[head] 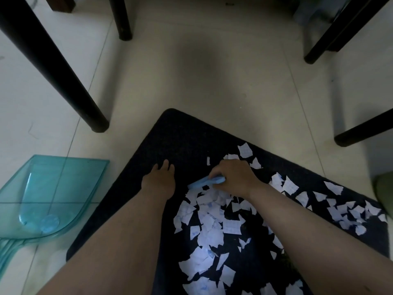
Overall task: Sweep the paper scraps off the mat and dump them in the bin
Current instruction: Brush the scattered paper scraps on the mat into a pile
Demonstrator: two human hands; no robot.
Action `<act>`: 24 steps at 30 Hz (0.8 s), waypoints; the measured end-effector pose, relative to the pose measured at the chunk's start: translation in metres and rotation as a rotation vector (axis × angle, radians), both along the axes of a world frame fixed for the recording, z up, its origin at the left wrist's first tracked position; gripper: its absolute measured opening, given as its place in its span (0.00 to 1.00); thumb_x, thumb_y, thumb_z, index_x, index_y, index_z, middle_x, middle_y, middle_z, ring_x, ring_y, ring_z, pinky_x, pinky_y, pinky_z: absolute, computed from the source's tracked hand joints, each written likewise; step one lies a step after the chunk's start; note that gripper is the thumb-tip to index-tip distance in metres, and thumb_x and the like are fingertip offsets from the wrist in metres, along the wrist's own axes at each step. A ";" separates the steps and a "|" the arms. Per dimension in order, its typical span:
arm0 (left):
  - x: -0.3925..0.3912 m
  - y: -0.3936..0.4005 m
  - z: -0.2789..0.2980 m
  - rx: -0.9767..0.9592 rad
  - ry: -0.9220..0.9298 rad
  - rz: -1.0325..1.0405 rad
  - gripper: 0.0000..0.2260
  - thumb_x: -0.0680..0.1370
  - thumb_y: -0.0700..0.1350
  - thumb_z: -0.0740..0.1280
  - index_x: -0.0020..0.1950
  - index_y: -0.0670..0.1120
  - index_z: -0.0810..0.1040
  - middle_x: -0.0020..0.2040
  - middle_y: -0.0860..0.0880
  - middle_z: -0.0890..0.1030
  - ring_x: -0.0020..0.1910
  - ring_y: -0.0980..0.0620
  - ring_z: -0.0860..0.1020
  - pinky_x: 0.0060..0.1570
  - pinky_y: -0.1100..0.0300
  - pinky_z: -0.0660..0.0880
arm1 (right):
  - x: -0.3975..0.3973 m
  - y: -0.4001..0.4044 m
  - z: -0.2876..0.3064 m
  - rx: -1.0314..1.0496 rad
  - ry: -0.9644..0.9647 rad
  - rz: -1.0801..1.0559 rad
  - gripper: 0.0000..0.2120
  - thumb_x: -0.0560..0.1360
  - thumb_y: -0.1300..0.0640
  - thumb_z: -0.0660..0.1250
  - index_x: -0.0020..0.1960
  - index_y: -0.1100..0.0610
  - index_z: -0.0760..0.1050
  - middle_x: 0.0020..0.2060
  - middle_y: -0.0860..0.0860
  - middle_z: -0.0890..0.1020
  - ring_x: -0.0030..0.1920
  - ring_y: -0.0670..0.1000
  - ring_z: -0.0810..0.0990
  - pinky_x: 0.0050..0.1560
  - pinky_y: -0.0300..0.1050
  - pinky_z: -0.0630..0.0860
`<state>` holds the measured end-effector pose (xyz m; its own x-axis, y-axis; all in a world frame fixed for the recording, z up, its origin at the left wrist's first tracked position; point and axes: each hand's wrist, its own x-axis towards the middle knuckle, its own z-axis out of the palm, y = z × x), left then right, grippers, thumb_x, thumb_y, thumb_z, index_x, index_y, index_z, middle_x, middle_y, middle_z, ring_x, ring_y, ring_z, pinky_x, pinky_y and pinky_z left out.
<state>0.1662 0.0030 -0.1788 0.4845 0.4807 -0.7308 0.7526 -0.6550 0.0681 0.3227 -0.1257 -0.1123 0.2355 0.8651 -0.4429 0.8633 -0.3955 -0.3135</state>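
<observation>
A dark mat (170, 137) lies on the tiled floor, strewn with several white paper scraps (209, 222) over its middle and right side. My right hand (234, 177) grips a small light-blue brush (205, 182) at the top of the scrap pile. My left hand (159, 179) presses flat on the mat just left of the brush, fingers straight. A clear blue-green dustpan (53, 192) lies on the floor to the left of the mat. No bin is in view.
Black furniture legs stand at the left (63, 81), top centre (122, 20), top right (331, 33) and right (361, 130). A green object (385, 188) shows at the right edge. Pale floor tiles (212, 81) stretch beyond the mat.
</observation>
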 end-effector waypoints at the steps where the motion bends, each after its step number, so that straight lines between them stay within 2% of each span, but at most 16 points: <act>1: 0.001 0.001 -0.001 -0.002 0.000 0.005 0.31 0.82 0.41 0.55 0.79 0.49 0.40 0.79 0.51 0.37 0.78 0.45 0.44 0.73 0.44 0.59 | 0.000 -0.003 0.006 -0.017 0.019 -0.017 0.09 0.74 0.54 0.67 0.52 0.48 0.82 0.45 0.46 0.83 0.46 0.46 0.79 0.45 0.40 0.75; 3: 0.003 0.001 -0.001 -0.004 0.000 0.008 0.31 0.82 0.41 0.55 0.79 0.48 0.40 0.79 0.51 0.38 0.78 0.44 0.44 0.73 0.45 0.60 | 0.004 -0.007 0.016 -0.014 0.055 -0.116 0.07 0.72 0.56 0.68 0.47 0.51 0.83 0.40 0.47 0.83 0.42 0.46 0.80 0.44 0.41 0.75; 5: 0.003 0.000 -0.003 -0.004 0.003 0.009 0.31 0.82 0.40 0.54 0.79 0.48 0.40 0.79 0.51 0.37 0.78 0.44 0.44 0.73 0.45 0.60 | 0.014 -0.005 0.022 -0.011 0.010 -0.226 0.08 0.72 0.56 0.68 0.38 0.59 0.80 0.30 0.50 0.76 0.35 0.49 0.77 0.36 0.41 0.73; 6: 0.003 0.001 -0.003 -0.005 0.004 0.009 0.31 0.82 0.40 0.54 0.79 0.48 0.40 0.79 0.51 0.37 0.78 0.44 0.44 0.73 0.45 0.60 | 0.019 -0.003 0.023 0.000 -0.027 -0.265 0.12 0.73 0.55 0.67 0.34 0.60 0.75 0.27 0.49 0.72 0.33 0.49 0.74 0.30 0.39 0.69; 8: 0.003 0.001 -0.004 -0.010 0.005 0.003 0.31 0.82 0.41 0.54 0.79 0.48 0.40 0.79 0.50 0.38 0.78 0.44 0.44 0.73 0.44 0.60 | 0.029 0.002 0.025 0.098 -0.074 -0.337 0.12 0.74 0.54 0.66 0.34 0.58 0.73 0.28 0.48 0.70 0.34 0.47 0.72 0.28 0.37 0.63; 11: 0.005 0.003 -0.006 -0.007 0.016 -0.002 0.30 0.82 0.42 0.54 0.79 0.48 0.41 0.79 0.50 0.38 0.78 0.43 0.45 0.73 0.44 0.59 | 0.036 0.008 0.025 0.261 0.074 -0.485 0.06 0.74 0.54 0.68 0.47 0.56 0.81 0.38 0.47 0.78 0.40 0.45 0.76 0.39 0.35 0.72; 13: 0.007 0.003 -0.006 0.000 0.025 -0.007 0.29 0.82 0.42 0.54 0.80 0.47 0.41 0.79 0.49 0.39 0.78 0.43 0.46 0.73 0.44 0.59 | 0.033 0.009 0.020 0.275 0.159 -0.446 0.07 0.74 0.55 0.69 0.51 0.51 0.82 0.40 0.44 0.80 0.41 0.44 0.77 0.41 0.36 0.74; 16: 0.010 0.003 -0.004 0.004 0.042 -0.011 0.30 0.82 0.41 0.54 0.80 0.47 0.41 0.79 0.49 0.39 0.78 0.43 0.46 0.74 0.44 0.58 | 0.027 0.000 0.000 0.167 0.073 -0.296 0.08 0.75 0.52 0.68 0.52 0.52 0.82 0.44 0.49 0.83 0.44 0.49 0.81 0.41 0.39 0.73; 19: 0.011 0.003 -0.004 0.014 0.048 -0.023 0.30 0.82 0.40 0.54 0.80 0.46 0.42 0.79 0.48 0.39 0.78 0.42 0.47 0.74 0.44 0.58 | 0.020 -0.018 -0.003 0.101 0.041 -0.265 0.10 0.74 0.51 0.69 0.54 0.52 0.81 0.49 0.49 0.83 0.48 0.47 0.80 0.46 0.37 0.72; 22: 0.013 0.003 -0.004 0.017 0.052 -0.028 0.29 0.82 0.41 0.54 0.80 0.45 0.42 0.79 0.47 0.40 0.78 0.41 0.48 0.73 0.45 0.59 | 0.019 -0.033 0.011 0.037 0.091 -0.273 0.07 0.73 0.51 0.70 0.50 0.50 0.82 0.45 0.47 0.83 0.44 0.45 0.79 0.46 0.38 0.74; 24: 0.013 0.001 -0.004 0.035 0.061 -0.021 0.29 0.82 0.41 0.54 0.80 0.44 0.43 0.79 0.46 0.41 0.78 0.42 0.50 0.73 0.46 0.60 | 0.024 -0.038 0.023 0.048 0.148 -0.362 0.03 0.72 0.52 0.72 0.45 0.47 0.82 0.43 0.46 0.82 0.44 0.45 0.79 0.48 0.39 0.75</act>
<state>0.1796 0.0035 -0.1824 0.4497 0.4967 -0.7423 0.7409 -0.6717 -0.0006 0.3466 -0.1640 -0.0896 0.4660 0.7582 -0.4561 0.6143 -0.6483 -0.4500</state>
